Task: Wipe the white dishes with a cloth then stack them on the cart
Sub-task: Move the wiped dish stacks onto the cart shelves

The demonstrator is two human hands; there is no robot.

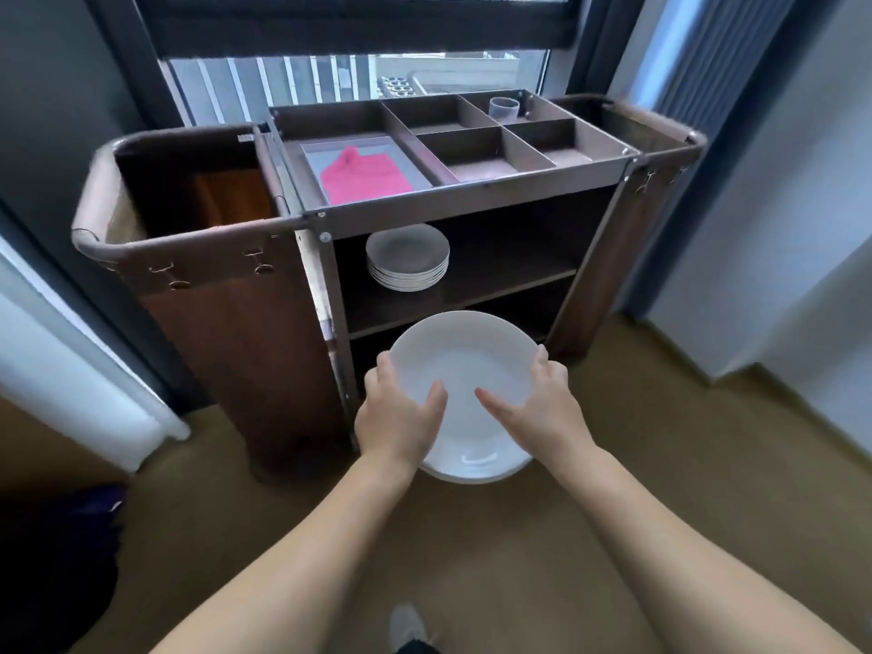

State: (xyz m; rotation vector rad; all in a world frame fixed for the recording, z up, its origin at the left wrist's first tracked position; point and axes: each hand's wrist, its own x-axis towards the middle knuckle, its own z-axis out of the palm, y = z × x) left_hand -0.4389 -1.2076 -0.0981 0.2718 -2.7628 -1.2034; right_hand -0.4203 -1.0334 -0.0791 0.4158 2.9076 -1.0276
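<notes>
I hold a large white plate [465, 365] in front of the brown cart [472, 200], low, near its bottom shelf. My left hand [396, 417] grips the plate's left rim, thumb on top. My right hand [538, 408] grips its right rim the same way. A stack of several white plates [408, 262] rests on the cart's middle shelf, toward the left. The pink cloth [363, 179] lies on a grey tray in the top left compartment of the cart.
The cart's top has several divided compartments; a clear cup [504, 108] stands in the far right one. Brown fabric bags hang at both ends of the cart. A window is behind it, curtains at the right, tan carpet underfoot, a dark bag [61, 559] at the lower left.
</notes>
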